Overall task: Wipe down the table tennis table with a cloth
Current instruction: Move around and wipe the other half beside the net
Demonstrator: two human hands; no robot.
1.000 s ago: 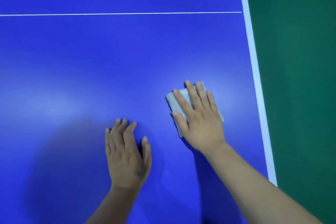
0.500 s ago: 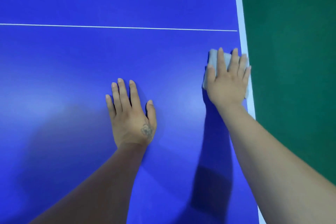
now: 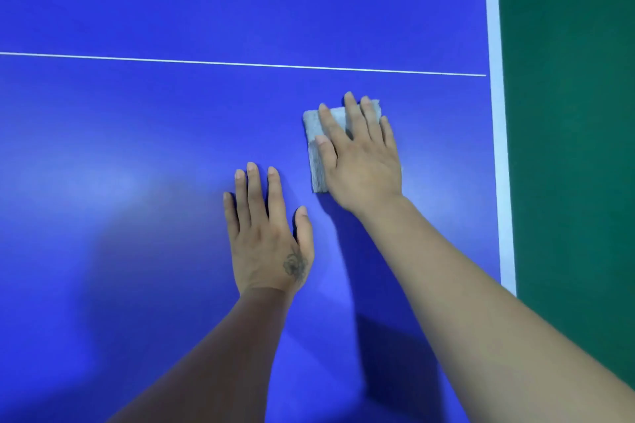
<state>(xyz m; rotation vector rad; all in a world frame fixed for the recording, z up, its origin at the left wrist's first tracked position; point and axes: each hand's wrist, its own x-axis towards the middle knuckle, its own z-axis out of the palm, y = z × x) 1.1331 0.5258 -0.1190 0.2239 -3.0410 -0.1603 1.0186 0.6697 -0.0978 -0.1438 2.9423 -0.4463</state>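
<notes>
While the right hand (image 3: 360, 161) is lying flat with its fingers straight and slightly spread, it is pressing a folded pale grey cloth (image 3: 318, 144) down onto the blue bench (image 3: 137, 148), holding nothing by curling around it. Part of the cloth is showing beyond the fingertips and along the thumb side of that hand, and the rest is lying hidden under the palm. That cloth is sitting on the near side of the thin white line (image 3: 240, 63) that is crossing the bench from left to right, and it is lying well apart from the broad white edge stripe (image 3: 498, 148) running along the right side. Nearer to the person and just to the left, the left hand (image 3: 268, 237) is resting palm down on the bare surface, fingers straight and spread, gripping nothing, with a small dark mark showing near the base of its thumb. Beyond the edge stripe, green floor (image 3: 577, 148) is showing.
</notes>
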